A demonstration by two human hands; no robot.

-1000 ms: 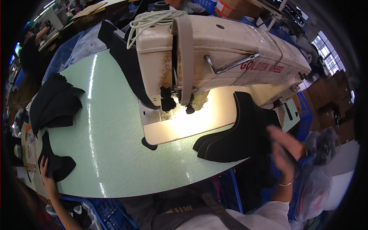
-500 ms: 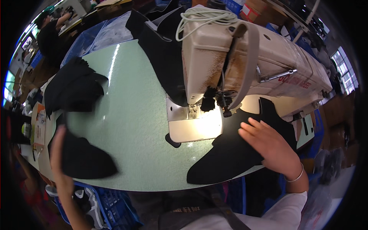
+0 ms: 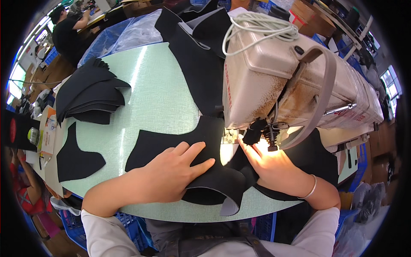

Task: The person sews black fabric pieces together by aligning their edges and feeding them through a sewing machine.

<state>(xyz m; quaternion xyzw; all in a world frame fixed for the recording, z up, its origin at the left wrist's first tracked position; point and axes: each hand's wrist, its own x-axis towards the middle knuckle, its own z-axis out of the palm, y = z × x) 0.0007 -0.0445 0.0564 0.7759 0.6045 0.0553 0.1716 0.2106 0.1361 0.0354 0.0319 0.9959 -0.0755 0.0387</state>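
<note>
A black fabric piece [image 3: 150, 147] lies across the sewing machine's bed at the needle area [image 3: 230, 137], its near part curling up to show a grey underside. My left hand [image 3: 171, 173] presses on it with fingers spread, left of the needle. Close by the needle on the right, my right hand [image 3: 276, 173] grips the fabric's edge, its fingertips partly hidden behind the machine's black fittings. More black fabric [image 3: 317, 160] lies under and beyond my right hand. The sewing machine [image 3: 261, 77] is cream-coloured, worn, with a lamp shining at its needle.
A fanned stack of black cut pieces [image 3: 92, 92] lies at the left of the pale green table [image 3: 158, 68]. One loose piece [image 3: 77, 156] sits nearer. Behind, joined black pieces [image 3: 192, 64] stretch beside the machine. Blue crates [image 3: 70, 222] stand below; another person [image 3: 68, 34] sits far left.
My left hand has come from the far left to the needle area, where a black piece now lies. My right hand has moved left to the needle. One piece remains at the left.
</note>
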